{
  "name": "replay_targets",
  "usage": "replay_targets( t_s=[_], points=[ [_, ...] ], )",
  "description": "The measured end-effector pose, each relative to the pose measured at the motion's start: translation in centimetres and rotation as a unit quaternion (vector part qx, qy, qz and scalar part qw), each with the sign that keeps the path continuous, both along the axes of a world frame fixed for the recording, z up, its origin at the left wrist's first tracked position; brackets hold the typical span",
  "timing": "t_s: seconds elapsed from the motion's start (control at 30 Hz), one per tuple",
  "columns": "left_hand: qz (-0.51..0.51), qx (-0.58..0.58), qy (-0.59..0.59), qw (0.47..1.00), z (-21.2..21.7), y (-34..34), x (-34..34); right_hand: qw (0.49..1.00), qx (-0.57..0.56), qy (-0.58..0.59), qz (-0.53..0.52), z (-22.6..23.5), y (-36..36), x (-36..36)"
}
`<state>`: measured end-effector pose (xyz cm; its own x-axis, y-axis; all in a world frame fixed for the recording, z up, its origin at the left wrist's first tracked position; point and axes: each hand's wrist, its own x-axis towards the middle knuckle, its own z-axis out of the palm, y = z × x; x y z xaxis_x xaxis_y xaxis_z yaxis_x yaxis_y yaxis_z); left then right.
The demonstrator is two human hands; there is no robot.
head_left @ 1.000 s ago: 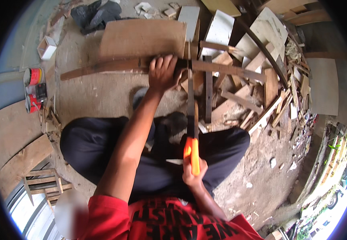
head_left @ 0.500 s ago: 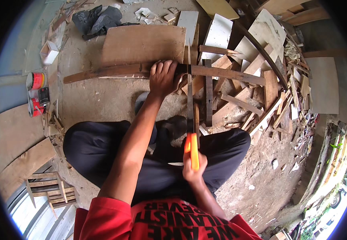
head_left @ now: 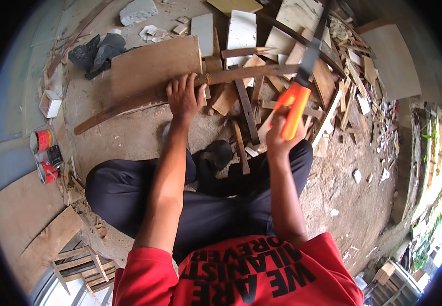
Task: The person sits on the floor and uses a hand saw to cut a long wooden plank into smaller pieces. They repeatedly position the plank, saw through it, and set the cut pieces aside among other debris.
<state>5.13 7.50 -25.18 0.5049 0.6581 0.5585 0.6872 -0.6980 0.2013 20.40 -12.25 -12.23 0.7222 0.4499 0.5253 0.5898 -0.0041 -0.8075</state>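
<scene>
- Lifted clear of the wood since half a second ago, the saw (head_left: 302,76) now points up and away to the right; before, its blade lay across the long curved strip (head_left: 144,99) close to the left hand.
- His right hand (head_left: 281,133) is closed in a full fist round the orange handle (head_left: 293,109); the dark blade rises from it, tilted toward the upper right, above the heap of offcuts (head_left: 292,56).
- His left hand (head_left: 184,96) has not shifted; it lies palm down with fingers spread, pressing on the long curved strip, not wrapped round it.
- That strip runs from lower left on the dirt floor (head_left: 124,137) up to the right, passing under the left hand and on across the offcuts; a flat brown board (head_left: 152,64) lies just behind it, touching or nearly so.
- He sits low, knees apart in dark trousers (head_left: 129,194), red shirt (head_left: 241,275) at the bottom of the view; a dark shoe (head_left: 217,154) shows between the knees, near the strip.
- Off to his left, well apart from the work, stand small red tins (head_left: 42,153) and a small white box (head_left: 50,103); a crumpled black bag (head_left: 98,51) lies beyond the board.
</scene>
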Motion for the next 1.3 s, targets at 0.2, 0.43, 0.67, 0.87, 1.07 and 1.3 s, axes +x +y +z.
replay_targets(
  t_s=[0.2,0.43,0.67,0.87,1.07,1.3],
  points=[
    [0.001,-0.006,-0.010,1.000,-0.1,0.0,0.3,0.947,-0.227,0.021,-0.227,-14.0,-8.6,5.6],
    [-0.016,-0.040,-0.032,0.999,0.9,-0.4,-0.1,0.934,-0.338,-0.079,-0.086,-15.7,-7.1,3.6],
    [-0.030,-0.090,-0.029,0.995,1.1,-0.1,0.1,0.890,-0.453,0.000,0.046,-22.8,-5.2,1.7],
    [-0.034,-0.130,-0.050,0.990,1.3,0.4,-0.1,0.879,-0.466,0.097,0.025,-23.6,-5.5,2.0],
    [0.020,-0.115,-0.047,0.992,1.2,0.3,0.5,0.910,-0.411,0.052,-0.030,-19.5,-7.6,6.1],
    [-0.035,-0.140,-0.081,0.986,1.8,0.4,0.6,0.948,-0.171,0.196,-0.184,-19.2,-11.3,9.7]
  ],
)
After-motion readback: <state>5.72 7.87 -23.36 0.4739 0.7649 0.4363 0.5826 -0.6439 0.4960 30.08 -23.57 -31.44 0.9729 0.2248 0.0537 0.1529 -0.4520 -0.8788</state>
